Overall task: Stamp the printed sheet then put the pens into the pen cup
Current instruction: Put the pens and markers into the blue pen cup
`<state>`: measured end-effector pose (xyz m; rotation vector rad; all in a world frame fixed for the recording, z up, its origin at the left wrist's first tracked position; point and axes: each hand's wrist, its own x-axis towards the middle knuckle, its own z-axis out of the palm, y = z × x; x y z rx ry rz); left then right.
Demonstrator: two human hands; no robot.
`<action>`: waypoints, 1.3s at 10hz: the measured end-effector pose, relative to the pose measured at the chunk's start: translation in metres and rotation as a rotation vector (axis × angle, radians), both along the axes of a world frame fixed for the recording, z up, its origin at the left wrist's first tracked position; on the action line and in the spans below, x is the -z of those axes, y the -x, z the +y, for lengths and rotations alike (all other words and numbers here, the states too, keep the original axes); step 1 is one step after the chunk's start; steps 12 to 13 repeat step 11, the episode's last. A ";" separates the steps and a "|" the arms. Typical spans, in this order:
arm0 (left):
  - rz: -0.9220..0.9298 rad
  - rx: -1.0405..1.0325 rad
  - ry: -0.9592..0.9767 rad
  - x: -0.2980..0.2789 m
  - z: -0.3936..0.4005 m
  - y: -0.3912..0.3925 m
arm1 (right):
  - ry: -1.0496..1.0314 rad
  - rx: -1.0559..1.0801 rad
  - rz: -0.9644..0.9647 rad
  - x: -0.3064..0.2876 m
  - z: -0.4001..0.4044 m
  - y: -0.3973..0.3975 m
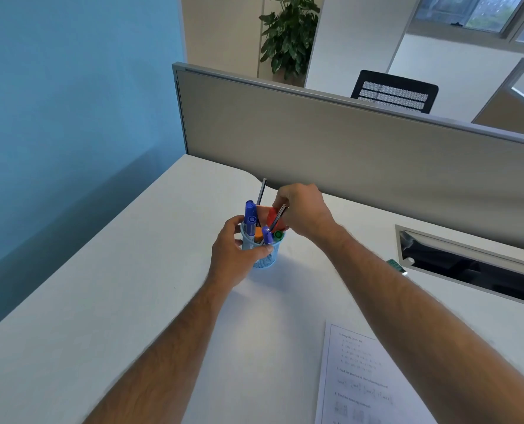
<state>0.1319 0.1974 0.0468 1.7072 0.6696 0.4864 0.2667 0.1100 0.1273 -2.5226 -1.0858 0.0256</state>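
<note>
A light blue mesh pen cup [264, 261] stands on the white desk [132, 301]. My left hand [233, 255] wraps around its left side. Several pens and markers stick out of it: blue markers [250, 220], an orange one, a green-capped one [278, 235] and a thin dark pen [261, 191]. My right hand [303, 212] is above the cup's right rim, fingers pinched on a slim dark pen [277, 218] whose lower end is inside the cup. A red-orange object sits behind the pens. The printed sheet [361, 377] lies at the lower right, partly under my right forearm.
A grey partition [346, 142] runs along the desk's far edge. A metal-framed cable opening [469, 264] is set in the desk at right, with a small green item [396, 265] beside it. The blue wall is on the left.
</note>
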 end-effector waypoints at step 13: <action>0.057 0.043 -0.102 0.002 0.005 0.006 | -0.155 0.040 0.136 0.023 -0.031 0.010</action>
